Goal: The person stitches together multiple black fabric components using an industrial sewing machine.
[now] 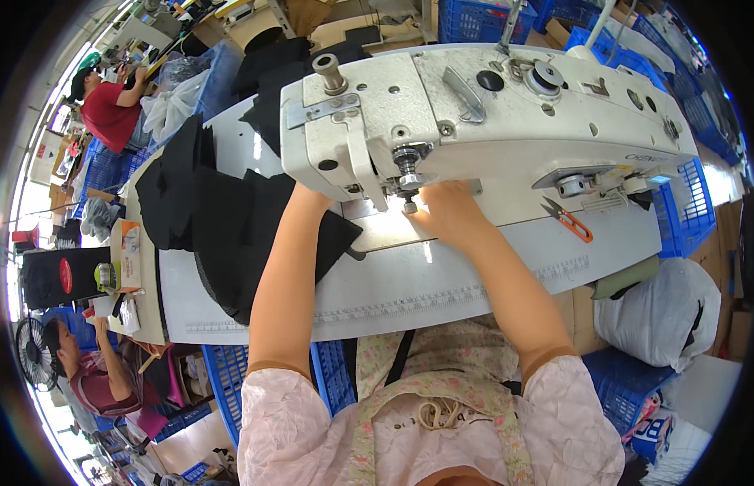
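Note:
A white sewing machine point(506, 105) stands across the table in front of me, its lamp lighting the plate under the needle. My left hand point(313, 197) reaches behind the machine's head, which covers its fingers. Close to the right of the needle area lies my right hand point(448, 212), its fingers mostly hidden behind the machine parts. Whether either hand grips anything cannot be seen. Black fabric pieces point(239, 235) lie in a loose pile left of the machine, passing beneath my left forearm. A pair of orange-handled thread snips point(573, 223) rests on the table right of my right hand.
A ruler strip point(393, 304) runs along the table's front edge. Blue plastic crates point(686, 212) stand right of the table, with a white stuffed bag point(660, 312) below. Two other people point(113, 105) are seated at the left. A small box point(130, 255) stands by the table's left side.

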### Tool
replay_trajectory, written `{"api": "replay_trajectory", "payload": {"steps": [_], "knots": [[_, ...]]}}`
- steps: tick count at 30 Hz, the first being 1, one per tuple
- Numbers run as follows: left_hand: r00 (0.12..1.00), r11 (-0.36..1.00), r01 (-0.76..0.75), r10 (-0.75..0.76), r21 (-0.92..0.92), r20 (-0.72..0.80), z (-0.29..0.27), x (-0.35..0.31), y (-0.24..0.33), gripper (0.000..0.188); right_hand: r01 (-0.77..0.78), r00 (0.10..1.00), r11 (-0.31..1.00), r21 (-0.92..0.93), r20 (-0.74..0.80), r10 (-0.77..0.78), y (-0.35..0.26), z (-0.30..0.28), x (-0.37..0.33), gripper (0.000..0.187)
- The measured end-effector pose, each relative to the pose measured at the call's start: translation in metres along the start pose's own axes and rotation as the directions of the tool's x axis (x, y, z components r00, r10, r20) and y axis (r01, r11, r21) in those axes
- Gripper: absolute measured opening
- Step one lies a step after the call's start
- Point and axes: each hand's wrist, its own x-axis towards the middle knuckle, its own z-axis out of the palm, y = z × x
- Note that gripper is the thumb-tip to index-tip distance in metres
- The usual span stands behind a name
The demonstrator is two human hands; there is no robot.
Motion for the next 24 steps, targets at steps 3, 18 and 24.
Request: {"api": "replay_trajectory", "payload": {"steps": [3, 18, 24], "knots": [[0.979, 0.949, -0.204, 0.195, 0.240, 0.061, 0.004, -0.003, 0.000, 0.040, -0.024, 1.000, 0.999, 0.028, 0.013, 0.024, 0.002, 0.002, 0.001, 0.033], [0.987, 0.763, -0.085, -0.022, 0.640, 0.157, 0.006, -0.049, 0.036, 0.024, 0.275, 0.912, 0.960, -0.054, -0.302, -0.278, -0.006, -0.011, -0.019, 0.022], [0.975, 0.844, 0.028, -0.141, 0.536, 0.171, -0.001, -0.064, 0.053, 0.019, 0.381, 0.860, 0.925, -0.021, -0.359, -0.362, -0.006, -0.009, -0.023, 0.017]]}}
